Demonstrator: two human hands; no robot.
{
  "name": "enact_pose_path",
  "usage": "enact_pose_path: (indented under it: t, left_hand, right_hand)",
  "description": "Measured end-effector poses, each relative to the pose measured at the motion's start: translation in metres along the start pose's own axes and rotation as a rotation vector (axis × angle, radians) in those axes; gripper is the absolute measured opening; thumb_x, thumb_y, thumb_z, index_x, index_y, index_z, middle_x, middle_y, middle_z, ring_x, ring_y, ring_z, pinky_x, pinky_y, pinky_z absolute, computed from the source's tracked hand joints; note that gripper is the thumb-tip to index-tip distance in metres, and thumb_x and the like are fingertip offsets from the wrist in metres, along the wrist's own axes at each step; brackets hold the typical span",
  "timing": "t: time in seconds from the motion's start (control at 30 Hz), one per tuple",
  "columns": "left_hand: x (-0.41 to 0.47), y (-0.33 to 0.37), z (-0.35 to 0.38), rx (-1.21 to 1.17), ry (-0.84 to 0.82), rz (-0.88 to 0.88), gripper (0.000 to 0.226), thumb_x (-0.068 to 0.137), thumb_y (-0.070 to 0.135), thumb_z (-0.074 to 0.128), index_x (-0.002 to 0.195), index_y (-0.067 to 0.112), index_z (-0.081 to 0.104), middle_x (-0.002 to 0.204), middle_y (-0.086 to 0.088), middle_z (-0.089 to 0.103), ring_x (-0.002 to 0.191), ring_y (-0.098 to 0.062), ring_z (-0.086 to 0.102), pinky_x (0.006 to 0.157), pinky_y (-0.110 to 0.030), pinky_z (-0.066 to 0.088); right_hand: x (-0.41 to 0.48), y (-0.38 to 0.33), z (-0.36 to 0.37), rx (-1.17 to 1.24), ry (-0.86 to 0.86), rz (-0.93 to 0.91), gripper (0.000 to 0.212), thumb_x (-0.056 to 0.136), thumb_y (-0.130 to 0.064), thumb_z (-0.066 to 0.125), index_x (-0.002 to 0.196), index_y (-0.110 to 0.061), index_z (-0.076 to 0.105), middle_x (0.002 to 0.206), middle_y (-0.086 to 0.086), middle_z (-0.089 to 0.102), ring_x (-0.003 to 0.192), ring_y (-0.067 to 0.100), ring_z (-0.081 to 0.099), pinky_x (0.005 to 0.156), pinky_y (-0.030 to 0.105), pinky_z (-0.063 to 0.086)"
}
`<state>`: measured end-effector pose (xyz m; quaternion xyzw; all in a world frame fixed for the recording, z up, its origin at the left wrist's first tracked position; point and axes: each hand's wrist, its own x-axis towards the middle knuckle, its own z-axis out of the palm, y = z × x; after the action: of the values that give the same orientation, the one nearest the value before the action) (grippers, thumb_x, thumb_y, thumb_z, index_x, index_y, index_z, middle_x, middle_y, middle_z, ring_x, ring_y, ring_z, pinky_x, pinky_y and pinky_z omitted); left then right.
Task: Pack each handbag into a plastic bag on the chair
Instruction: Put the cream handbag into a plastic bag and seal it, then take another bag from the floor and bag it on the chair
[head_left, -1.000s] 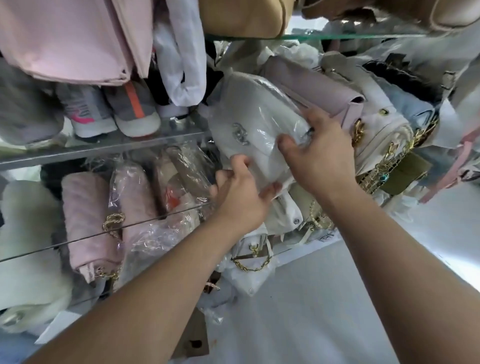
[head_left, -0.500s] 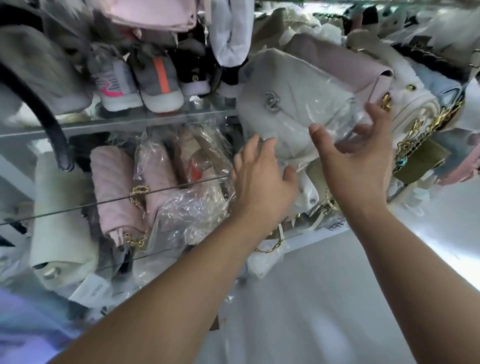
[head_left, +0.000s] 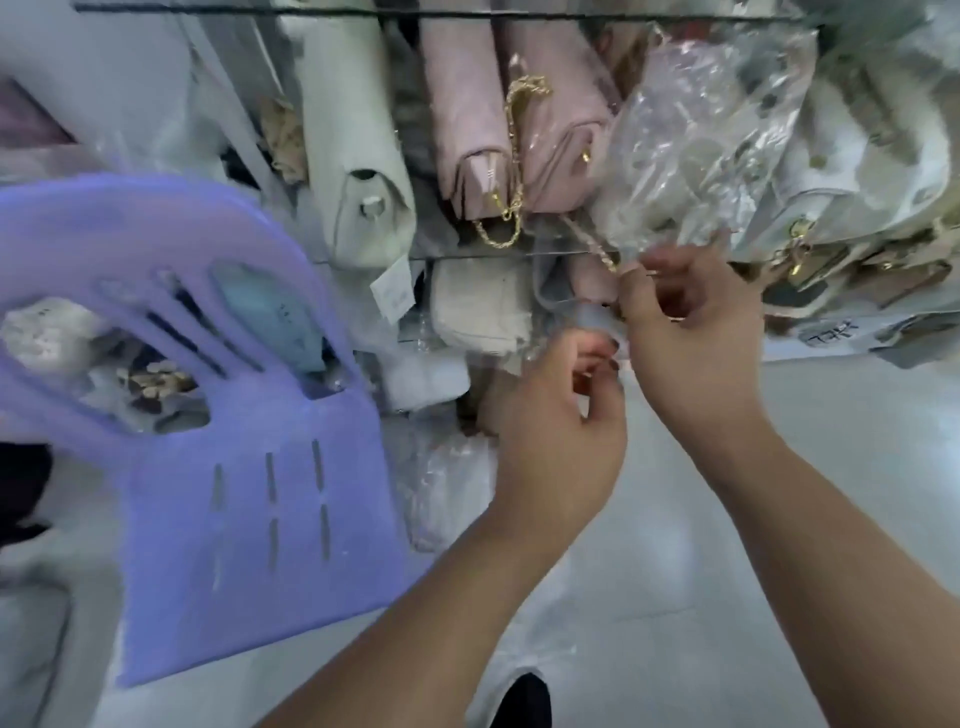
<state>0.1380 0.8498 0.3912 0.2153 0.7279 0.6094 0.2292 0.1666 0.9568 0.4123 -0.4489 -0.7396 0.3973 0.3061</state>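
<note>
Glass shelves (head_left: 467, 255) fill the upper frame. Your left hand (head_left: 566, 421) and right hand (head_left: 691, 317) both pinch the plastic bag (head_left: 691, 150) at its lower edge. Film looks light and slippery: gather its mouth.

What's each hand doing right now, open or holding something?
Left hand: fingers curled beside the clear plastic bag; grip cannot be told.
Right hand: pinches the clear plastic bag's lower edge.

The purple chair (head_left: 249, 519) (badly blurred) runs off the left edge.
</note>
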Motion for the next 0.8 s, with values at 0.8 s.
enact_pose_path:
  t: [0.8]
  left_hand:
    - [-0.19,-0.234,-0.619,-0.063,0.882,-0.533,0.014,0.097,0.016,0.054,0.1,0.027,0.061,0.083,0.013,0.063,0.072,-0.004,0.057,0.067,-0.02,0.047]
  right_hand:
    - [-0.441,-0.179,0.477,0.006,-0.89,-0.225,0.005,0.095,-0.033,0.067,0.096,-0.029,0.069,0.066,-0.014,0.064,0.06,0.008,0.057,0.066,0.029,0.047]
